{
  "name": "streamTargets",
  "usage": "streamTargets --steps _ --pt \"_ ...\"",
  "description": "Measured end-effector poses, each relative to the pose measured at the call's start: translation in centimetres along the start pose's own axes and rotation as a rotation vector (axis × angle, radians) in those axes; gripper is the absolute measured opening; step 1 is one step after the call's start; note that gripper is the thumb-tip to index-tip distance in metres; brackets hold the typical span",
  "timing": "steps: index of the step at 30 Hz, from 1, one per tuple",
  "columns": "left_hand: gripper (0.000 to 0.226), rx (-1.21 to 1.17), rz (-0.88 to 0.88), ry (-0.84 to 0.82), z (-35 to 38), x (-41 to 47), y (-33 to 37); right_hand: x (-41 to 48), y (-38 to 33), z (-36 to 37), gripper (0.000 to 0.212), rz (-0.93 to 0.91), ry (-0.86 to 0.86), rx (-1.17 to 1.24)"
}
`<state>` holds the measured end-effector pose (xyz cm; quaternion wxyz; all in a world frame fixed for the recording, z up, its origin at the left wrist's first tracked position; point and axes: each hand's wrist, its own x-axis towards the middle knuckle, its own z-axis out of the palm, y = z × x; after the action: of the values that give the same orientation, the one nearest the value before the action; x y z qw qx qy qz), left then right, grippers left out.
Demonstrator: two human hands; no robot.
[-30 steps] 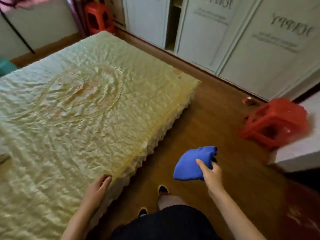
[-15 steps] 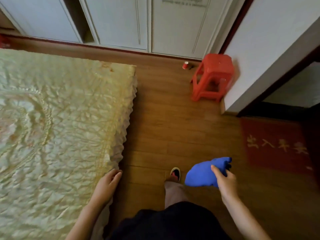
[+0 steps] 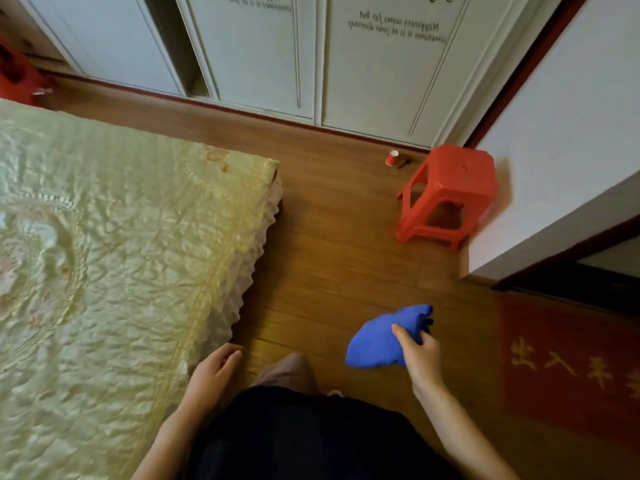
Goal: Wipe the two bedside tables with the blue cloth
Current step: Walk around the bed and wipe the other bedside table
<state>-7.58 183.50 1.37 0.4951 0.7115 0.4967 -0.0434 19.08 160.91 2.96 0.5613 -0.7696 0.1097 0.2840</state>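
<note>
The blue cloth (image 3: 375, 341) hangs bunched in my right hand (image 3: 419, 355), low over the wooden floor to the right of my legs. My left hand (image 3: 214, 370) is open, fingers apart, at the near corner of the bed (image 3: 114, 271), just off its frilled edge. No bedside table is in view.
The bed with a pale yellow crinkled cover fills the left. A red plastic stool (image 3: 446, 195) stands by the white wall corner, a small red cup (image 3: 392, 157) beside it. White wardrobe doors (image 3: 263, 50) run along the far side. A red doormat (image 3: 568, 368) lies right.
The view has swung to the right, away from the bed and toward the stool and doorway. My left hand has slipped off the bed's edge. The right hand still holds the cloth.
</note>
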Motion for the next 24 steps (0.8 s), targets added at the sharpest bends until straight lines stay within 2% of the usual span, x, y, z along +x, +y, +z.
streamTargets --steps 7,11,16,21,24 --pt "0.018 -0.067 -0.114 0.09 -2.2 11.5 3.9 12.3 -9.9 7.1 0.019 -0.038 -0.113 -0.024" --pt "0.018 -0.08 -0.105 0.051 -3.8 21.2 8.9 19.4 -15.1 10.5 0.022 -0.066 -0.018 -0.04" --pt "0.018 -0.039 0.007 -0.03 -7.5 32.9 20.4 26.7 -22.4 11.9 0.028 -0.085 0.131 -0.121" --pt "0.02 -0.002 0.111 -0.073 -10.0 43.2 30.6 33.8 -29.4 13.2 0.04 -0.071 0.261 -0.167" --pt "0.022 -0.022 0.119 -0.071 -10.5 48.8 34.6 39.6 -33.2 15.1 0.048 -0.03 0.278 -0.194"
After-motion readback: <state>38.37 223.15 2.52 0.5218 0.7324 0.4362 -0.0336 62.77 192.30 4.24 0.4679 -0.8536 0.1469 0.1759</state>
